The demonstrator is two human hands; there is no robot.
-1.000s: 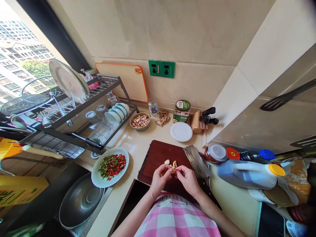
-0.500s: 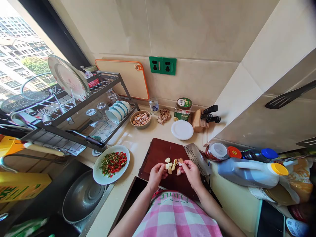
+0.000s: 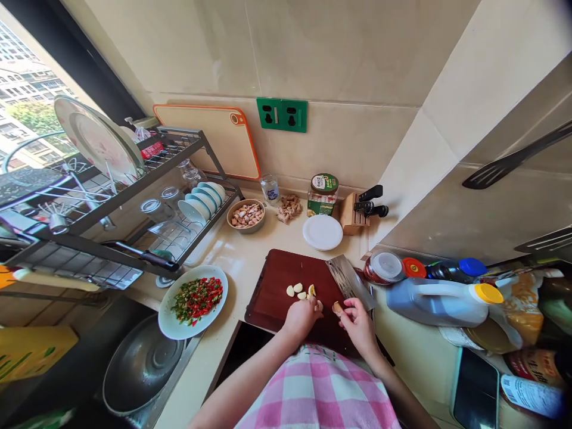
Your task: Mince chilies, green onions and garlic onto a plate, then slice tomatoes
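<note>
Several peeled garlic cloves (image 3: 298, 288) lie on the dark red cutting board (image 3: 286, 268). My left hand (image 3: 301, 319) reaches over the board's near part, its fingers curled round a pale pinkish garlic clove that is partly hidden. Just right of it, my right hand (image 3: 358, 326) pinches a brownish, skin-covered garlic clove (image 3: 338, 308) between thumb and fingers. A cleaver (image 3: 351, 280) rests along the board's right side, its wide blade flat.
Left of the board stands a plate (image 3: 165, 319) of chopped red and green chillies. Behind are a bowl (image 3: 246, 227) of unpeeled garlic, ginger (image 3: 289, 208), a white plate (image 3: 322, 232) and a knife block (image 3: 353, 214). Bottles, including a large jug (image 3: 429, 302), lie at right.
My left hand has moved right across the cloves, close to where the unpeeled ones were. My right hand has shifted slightly right and down with its clove. The view has turned a little.
</note>
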